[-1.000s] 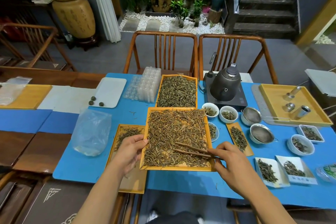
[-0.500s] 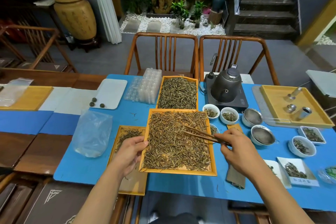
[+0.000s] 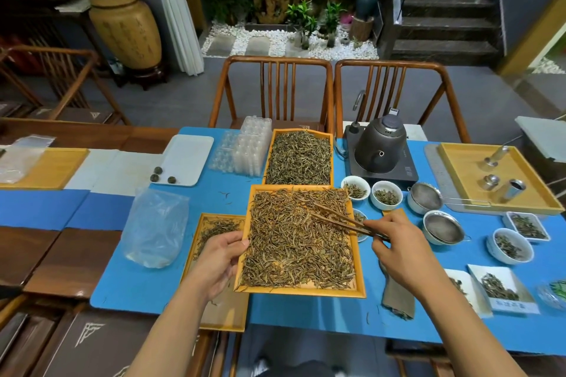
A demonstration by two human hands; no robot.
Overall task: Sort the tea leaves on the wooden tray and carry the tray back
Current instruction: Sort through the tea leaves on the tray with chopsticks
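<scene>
Between our two hands: the wooden tray point(image 3: 301, 290) of tea leaves point(image 3: 294, 242), tilted, its left edge raised off the blue mat point(image 3: 147, 285).
Right fingers: we have the right hand point(image 3: 398, 249) curled round a pair of wooden tongs point(image 3: 343, 219), pinching them near the back end; the tips reach over the upper right part of the leaves and stand slightly apart. We cannot tell whether a leaf is caught between them.
Left fingers: the left hand point(image 3: 219, 263) grips the tray's left rim, thumb on top at the edge, the other fingers hidden beneath.
Tray position: near table edge, centre, overlapping a smaller tray point(image 3: 214, 320) that holds a thin scatter of leaves at its far end.
Leaf state: brownish, spread in one dense layer over nearly the whole tray; a bare strip shows only along the near rim.
Surroundings: a second full tray point(image 3: 298, 159) of greener leaves just behind; small white bowls point(image 3: 386, 194) of leaves, strainers point(image 3: 442, 228) and a kettle point(image 3: 381, 147) to the right; a clear plastic bag point(image 3: 154, 228) to the left.
Progress, our judgement: sorting under way, early to middle. The small tray's scatter may be what we have picked out; most leaves are unsorted.
Remaining: finish picking, set down the tongs, take the tray in both hands, carry it back.
</scene>
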